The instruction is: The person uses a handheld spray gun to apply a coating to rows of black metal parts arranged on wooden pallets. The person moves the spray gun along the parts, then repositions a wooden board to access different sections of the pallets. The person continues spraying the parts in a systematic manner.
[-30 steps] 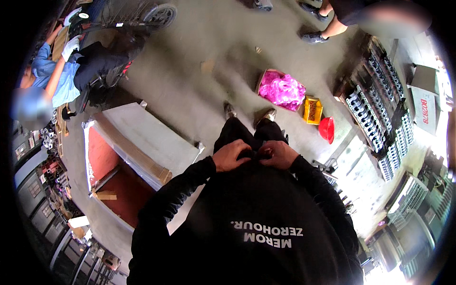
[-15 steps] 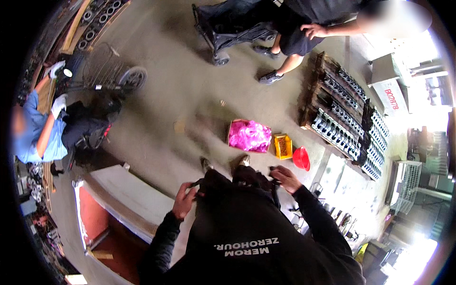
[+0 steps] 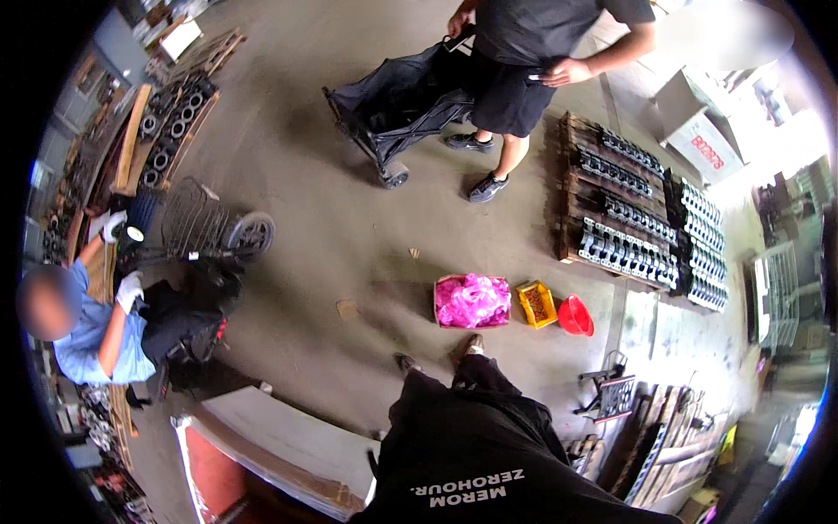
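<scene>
Neither of my hands shows; both are out of the picture, and my dark top (image 3: 489,454) takes up the lower middle. Just ahead of my shoes on the floor sits an open cardboard box (image 3: 436,307) with crumpled pink plastic film (image 3: 472,299) in it. Right of the box stands a yellow bin (image 3: 548,320) holding many small brownish pieces. A red bowl-like container (image 3: 575,315) is beside the bin, slightly nearer to me.
A person in black (image 3: 532,52) holds a black folding wagon (image 3: 393,105) ahead. On the left a gloved person in blue (image 3: 105,336) sits at a basket-fronted cycle (image 3: 196,229). Metal castings (image 3: 628,253) fill pallets at right; a large open-topped container (image 3: 288,445) is near left.
Both my hands, raised in front of my top before, have left the picture. The view has shifted, so the floor items appear lower. More of the person in black and the wagon shows.
</scene>
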The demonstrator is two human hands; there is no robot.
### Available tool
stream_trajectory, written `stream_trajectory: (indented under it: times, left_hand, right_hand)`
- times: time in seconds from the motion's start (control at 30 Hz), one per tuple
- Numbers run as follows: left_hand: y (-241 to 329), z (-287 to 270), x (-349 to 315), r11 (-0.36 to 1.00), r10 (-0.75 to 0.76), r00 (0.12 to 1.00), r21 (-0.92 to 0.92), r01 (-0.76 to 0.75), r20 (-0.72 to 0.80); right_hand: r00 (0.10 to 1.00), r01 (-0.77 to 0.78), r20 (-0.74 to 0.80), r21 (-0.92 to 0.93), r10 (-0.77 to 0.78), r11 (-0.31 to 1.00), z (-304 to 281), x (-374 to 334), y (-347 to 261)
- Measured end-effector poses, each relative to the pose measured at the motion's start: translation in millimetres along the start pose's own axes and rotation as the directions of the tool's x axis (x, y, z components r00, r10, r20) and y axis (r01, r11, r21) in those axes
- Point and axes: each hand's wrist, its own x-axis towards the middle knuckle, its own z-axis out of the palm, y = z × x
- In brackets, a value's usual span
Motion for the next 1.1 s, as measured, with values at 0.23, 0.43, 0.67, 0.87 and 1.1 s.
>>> stream_trajectory:
  times: [0.23, 0.43, 0.67, 0.87, 1.1]
  left_hand:
    - [49.7, -10.4, 31.9, 0.961, 0.128, 0.992, 0.249, -0.122, -0.010]
    - [68.1, -28.3, 54.7, 0.912, 0.150, 0.989, 0.386, -0.140, 0.004]
    - [54.7, -52.3, 55.0, 0.765, 0.128, 0.990, 0.630, -0.135, 0.058]
    - [80.6, -41.3, 55.7, 0.375, -0.015, 0.961, 0.893, -0.249, 0.275]
    - [126.3, -88.8, -47.7, -0.056, -0.252, 0.903, 0.926, -0.374, 0.349]
  right_hand:
    - [0.937, 0.348, -0.051, 0.025, -0.346, 0.937, 48.0, -3.1, -71.4]
    - [0.917, 0.388, -0.101, -0.003, -0.386, 0.922, 71.8, -5.4, -66.9]
    - [0.972, 0.171, -0.149, -0.079, -0.181, 0.982, 89.8, 8.5, 25.7]
    - [0.802, -0.032, -0.244, -0.929, -0.545, 0.369, 11.2, 29.5, 107.9]
    - [-0.464, 0.664, -0.268, -0.736, -0.844, -0.131, 6.3, -314.9, -372.7]
